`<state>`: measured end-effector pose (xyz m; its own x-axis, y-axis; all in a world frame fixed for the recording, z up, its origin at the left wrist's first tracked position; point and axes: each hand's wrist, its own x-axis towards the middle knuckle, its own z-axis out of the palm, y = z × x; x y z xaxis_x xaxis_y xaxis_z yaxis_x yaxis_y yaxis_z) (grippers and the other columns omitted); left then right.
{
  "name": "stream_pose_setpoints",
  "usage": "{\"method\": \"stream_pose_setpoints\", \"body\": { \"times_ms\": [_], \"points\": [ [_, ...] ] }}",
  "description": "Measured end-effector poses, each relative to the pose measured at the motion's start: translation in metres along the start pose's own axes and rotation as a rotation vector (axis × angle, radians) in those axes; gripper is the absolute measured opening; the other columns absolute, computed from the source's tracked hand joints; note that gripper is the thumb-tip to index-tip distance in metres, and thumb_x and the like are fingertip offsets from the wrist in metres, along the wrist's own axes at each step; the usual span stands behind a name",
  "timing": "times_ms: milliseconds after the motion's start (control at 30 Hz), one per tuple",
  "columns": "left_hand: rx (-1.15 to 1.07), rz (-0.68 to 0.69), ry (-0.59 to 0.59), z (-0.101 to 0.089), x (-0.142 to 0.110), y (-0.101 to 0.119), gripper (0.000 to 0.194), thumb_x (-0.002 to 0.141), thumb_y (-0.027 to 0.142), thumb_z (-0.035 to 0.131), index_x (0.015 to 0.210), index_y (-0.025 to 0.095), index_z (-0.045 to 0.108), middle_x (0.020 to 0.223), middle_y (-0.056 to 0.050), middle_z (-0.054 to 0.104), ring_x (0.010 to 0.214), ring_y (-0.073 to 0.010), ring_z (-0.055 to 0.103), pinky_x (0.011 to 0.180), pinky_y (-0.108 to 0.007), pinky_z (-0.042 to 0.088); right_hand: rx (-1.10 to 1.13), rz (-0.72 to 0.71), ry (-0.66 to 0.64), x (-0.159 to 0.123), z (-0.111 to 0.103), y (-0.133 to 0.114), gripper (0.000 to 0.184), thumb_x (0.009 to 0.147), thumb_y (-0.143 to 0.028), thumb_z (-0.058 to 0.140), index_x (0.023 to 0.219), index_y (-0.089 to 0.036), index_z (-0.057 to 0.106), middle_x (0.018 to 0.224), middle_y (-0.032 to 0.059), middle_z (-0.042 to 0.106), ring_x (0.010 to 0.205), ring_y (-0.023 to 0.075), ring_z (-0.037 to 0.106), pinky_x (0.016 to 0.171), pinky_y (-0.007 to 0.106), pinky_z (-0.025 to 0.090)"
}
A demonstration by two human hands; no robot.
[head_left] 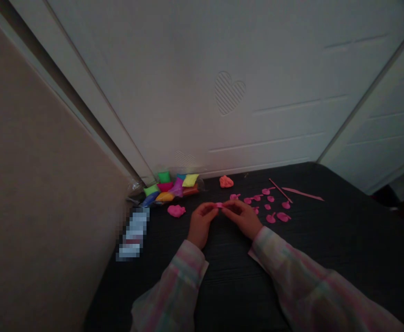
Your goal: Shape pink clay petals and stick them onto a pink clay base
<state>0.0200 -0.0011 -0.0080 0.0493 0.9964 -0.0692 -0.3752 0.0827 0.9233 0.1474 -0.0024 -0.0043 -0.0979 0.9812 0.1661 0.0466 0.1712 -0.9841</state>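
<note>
Working a small, pink, clay-like strip (219,205), we had left hand (200,225) and right hand (246,218) both pinching it; next move called for light, even pressure.

Matt, clay-like pink lump (176,211); clear, shiny plastic round coloured packets (165,197); plaid cloth sleeves (184,267); dark table (236,281), faintly grained
</note>
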Motion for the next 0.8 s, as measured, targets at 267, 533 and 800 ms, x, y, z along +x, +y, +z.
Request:
{"method": "stream_pose_setpoints", "body": {
  "times_ms": [267,533,800],
  "points": [
    [-0.018,-0.03,0.003,0.0015,-0.0012,0.0033,0.017,0.052,0.016,0.062,0.069,0.014,0.058,0.073,0.0,0.06,0.071,-0.01,0.052,0.073,-0.025,0.036,-0.012,0.007,0.055,-0.0007,0.0007,-0.0031,0.017,0.059,-0.032,0.057,0.07,-0.019,0.056,0.068,0.0005,0.059,0.067,0.0136,0.054,0.065,0.03,0.042],
    [-0.005,-0.004,0.011,-0.0006,-0.0005,0.0014,0.016,0.053,0.016,0.062,0.069,0.015,0.057,0.071,0.001,0.059,0.069,-0.0089,0.052,0.07,-0.023,0.037,0.017,0.011,0.042,0.0009,-0.0003,0.0002,0.015,0.058,-0.03,0.058,0.068,-0.019,0.054,0.071,0.0008,0.06,0.068,0.0136,0.054,0.066,0.029,0.041],
    [0.017,0.02,-0.005,-0.0034,0.0005,-0.0002,0.027,0.054,0.016,0.062,0.08,0.016,0.055,0.075,-0.001,0.06,0.072,-0.0102,0.054,0.072,-0.025,0.038,0.138,0.026,0.068,0.0019,0.0024,0.0007,0.018,0.057,-0.028,0.06,0.069,-0.019,0.049,0.068,-0.0013,0.056,0.066,0.0111,0.053,0.064,0.026,0.042]
  ]
}}
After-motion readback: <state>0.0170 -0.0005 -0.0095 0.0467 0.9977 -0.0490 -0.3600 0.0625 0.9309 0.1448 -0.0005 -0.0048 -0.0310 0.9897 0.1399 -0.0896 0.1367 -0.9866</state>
